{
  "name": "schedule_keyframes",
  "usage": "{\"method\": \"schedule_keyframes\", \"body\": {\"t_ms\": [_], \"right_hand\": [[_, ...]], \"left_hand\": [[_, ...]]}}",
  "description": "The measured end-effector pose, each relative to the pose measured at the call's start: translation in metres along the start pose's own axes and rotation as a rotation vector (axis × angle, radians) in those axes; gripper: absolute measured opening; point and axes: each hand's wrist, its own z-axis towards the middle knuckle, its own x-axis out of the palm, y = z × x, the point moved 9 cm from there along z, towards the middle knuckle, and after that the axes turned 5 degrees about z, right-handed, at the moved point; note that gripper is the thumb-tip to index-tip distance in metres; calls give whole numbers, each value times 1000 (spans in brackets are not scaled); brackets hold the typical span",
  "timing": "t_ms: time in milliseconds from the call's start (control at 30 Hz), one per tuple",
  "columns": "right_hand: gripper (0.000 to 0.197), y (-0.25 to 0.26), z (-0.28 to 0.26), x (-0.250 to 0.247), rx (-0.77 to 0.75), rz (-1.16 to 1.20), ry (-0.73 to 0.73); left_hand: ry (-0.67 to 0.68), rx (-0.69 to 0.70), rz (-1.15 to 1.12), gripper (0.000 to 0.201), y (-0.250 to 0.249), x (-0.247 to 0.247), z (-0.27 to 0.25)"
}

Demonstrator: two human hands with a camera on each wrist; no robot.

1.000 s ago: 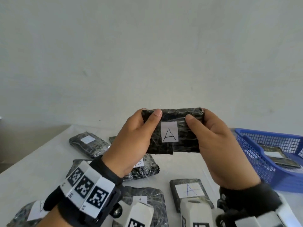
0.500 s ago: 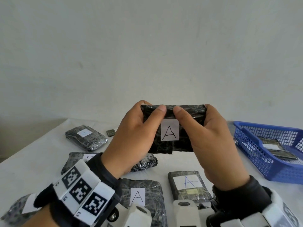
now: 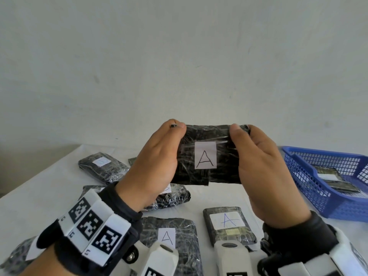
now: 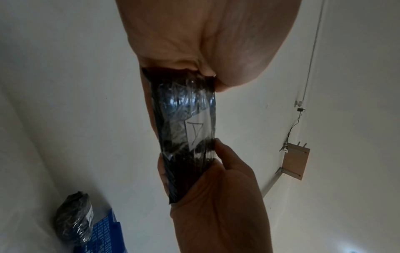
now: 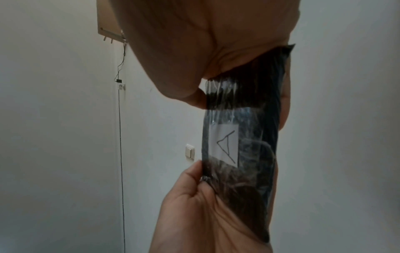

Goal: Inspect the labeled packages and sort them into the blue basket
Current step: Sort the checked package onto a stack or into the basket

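Note:
I hold a black plastic-wrapped package [image 3: 205, 172] upright in the air above the table, its white label with a handwritten A facing me. My left hand [image 3: 157, 162] grips its left end and my right hand [image 3: 256, 164] grips its right end, thumbs on the front near the top edge. The same package [image 4: 186, 137] shows between both hands in the left wrist view, and again as the package [image 5: 240, 140] in the right wrist view. The blue basket [image 3: 310, 188] stands at the right with a package [image 3: 334, 180] inside.
Several more wrapped packages lie on the white table [image 3: 39, 196]: two labelled A [image 3: 229, 224] [image 3: 171, 240] near me, one at the far left [image 3: 103, 168], one under my left wrist [image 3: 175, 196]. A plain wall rises behind the table.
Both thumbs have slid apart from the label toward the package's ends, uncovering more of its front. The package stays raised in front of me.

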Motion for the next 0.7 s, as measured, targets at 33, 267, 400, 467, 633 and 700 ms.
{"method": "schedule_keyframes", "body": {"t_ms": [33,267,400,467,633,700], "right_hand": [[43,0,0,-2,6,15,-4],[33,-1,1,-4,4,68,-9],[28,1,3,-4,-87,-5,-65],[16,2,4,-3,-124,-17,-73],[27,4,5,-3,-196,-128,-95],[29,2,7,-8,-174,-146,-116]], "left_hand": [[13,23,37,30,0,0,0],[4,1,93,28,-2,3,-1],[65,-19,47,69,-2,6,-4],[68,-2,54,64,-5,7,-5],[65,-10,101,78,-1,6,-5],[44,46,111,57,-4,7,-5]]}}
